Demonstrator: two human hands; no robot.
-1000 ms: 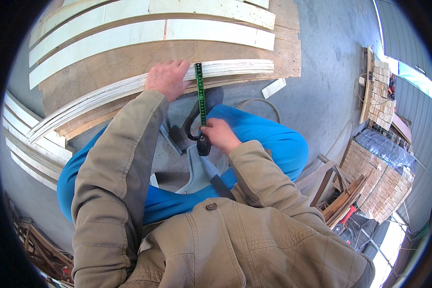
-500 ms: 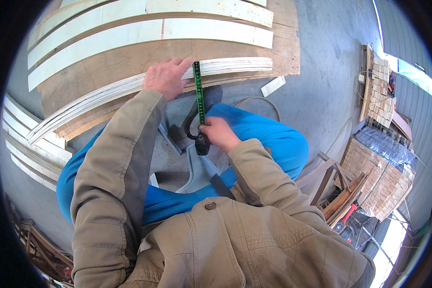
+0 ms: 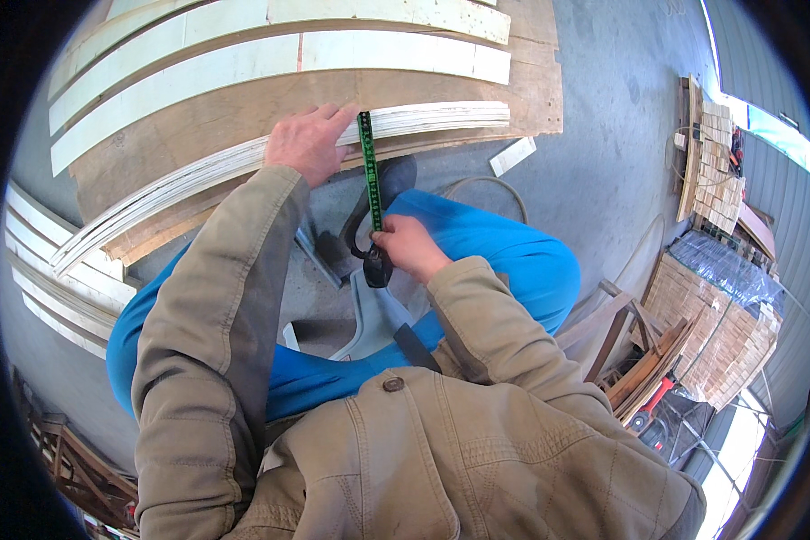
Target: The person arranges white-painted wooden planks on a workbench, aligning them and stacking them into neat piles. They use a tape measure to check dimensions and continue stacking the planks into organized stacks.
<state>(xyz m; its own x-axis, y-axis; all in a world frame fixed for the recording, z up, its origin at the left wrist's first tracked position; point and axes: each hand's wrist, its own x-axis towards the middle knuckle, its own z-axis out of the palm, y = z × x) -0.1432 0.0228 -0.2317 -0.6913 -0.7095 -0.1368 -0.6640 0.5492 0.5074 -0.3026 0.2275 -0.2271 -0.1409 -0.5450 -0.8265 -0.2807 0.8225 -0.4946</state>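
Here, two hands are stretching a green tape measure over curved wooden strips

The right hand [image 3: 407, 245] is pinching the green tape measure [image 3: 369, 173] near its dark case, just above the blue-trousered knees, while the left hand [image 3: 308, 141] is lying flat, fingers spread, pressing the tape's far end onto the stack of curved pale strips [image 3: 243, 162] at the edge of the brown plywood sheet [image 3: 243, 108]. Two longer pale curved strips are lying farther up the sheet. One small white block [image 3: 512, 156] is lying on the grey floor, and one pallet of bricks under clear wrap [image 3: 720, 315] is standing well apart at the right
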